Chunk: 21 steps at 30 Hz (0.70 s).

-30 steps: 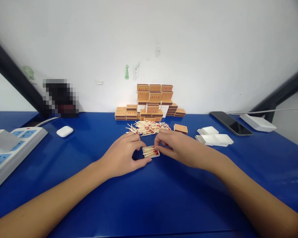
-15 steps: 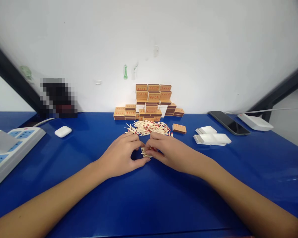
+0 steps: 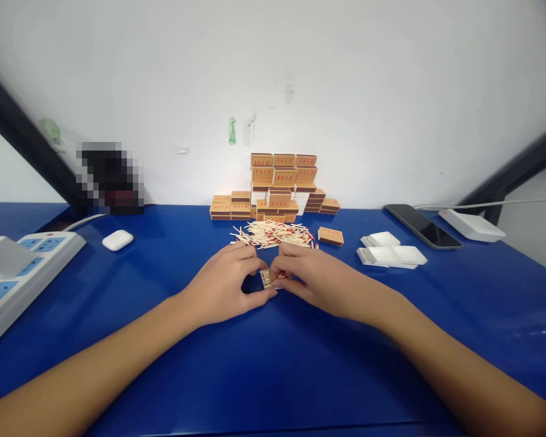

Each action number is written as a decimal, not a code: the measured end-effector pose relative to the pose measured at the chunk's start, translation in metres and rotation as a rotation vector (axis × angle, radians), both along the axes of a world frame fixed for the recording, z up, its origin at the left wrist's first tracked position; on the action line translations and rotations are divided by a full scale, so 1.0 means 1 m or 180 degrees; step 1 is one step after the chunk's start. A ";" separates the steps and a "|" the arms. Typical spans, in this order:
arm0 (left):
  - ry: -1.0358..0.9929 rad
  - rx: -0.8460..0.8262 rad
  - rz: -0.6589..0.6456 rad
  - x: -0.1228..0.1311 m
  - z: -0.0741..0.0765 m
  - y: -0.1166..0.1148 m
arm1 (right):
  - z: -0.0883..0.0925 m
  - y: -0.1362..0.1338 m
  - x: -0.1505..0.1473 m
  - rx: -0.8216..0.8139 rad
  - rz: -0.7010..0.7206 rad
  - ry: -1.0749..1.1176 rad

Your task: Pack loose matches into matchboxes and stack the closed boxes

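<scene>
We hold the tray (image 3: 267, 278) on the table (image 3: 273, 364), just in front of the match pile (image 3: 273, 233). Our left hand (image 3: 222, 286) pinches its left end between thumb and fingers. Our right hand (image 3: 313, 276) curls over its right part, gripping it and hiding most of it. Behind the pile stand stacked matchboxes (image 3: 279, 182). Right of the pile lie one box (image 3: 331, 235), white trays (image 3: 389, 252) and a phone (image 3: 422, 226), and well left of it an earbud case (image 3: 117, 240).
</scene>
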State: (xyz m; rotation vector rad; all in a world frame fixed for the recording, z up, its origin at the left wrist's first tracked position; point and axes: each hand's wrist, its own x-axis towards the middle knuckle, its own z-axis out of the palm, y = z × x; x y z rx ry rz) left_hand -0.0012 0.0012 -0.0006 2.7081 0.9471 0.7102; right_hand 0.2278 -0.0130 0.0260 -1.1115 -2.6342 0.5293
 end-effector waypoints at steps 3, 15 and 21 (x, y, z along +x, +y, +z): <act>0.0008 0.0019 -0.0014 0.000 0.000 0.000 | 0.000 -0.001 -0.003 -0.0038 -0.0018 -0.0102; -0.0014 -0.0003 -0.0008 0.000 0.001 0.000 | 0.001 0.001 -0.002 0.0254 -0.0217 0.0049; 0.0012 0.0007 -0.0038 0.001 0.002 -0.002 | -0.007 0.009 -0.001 0.0378 -0.0205 0.0063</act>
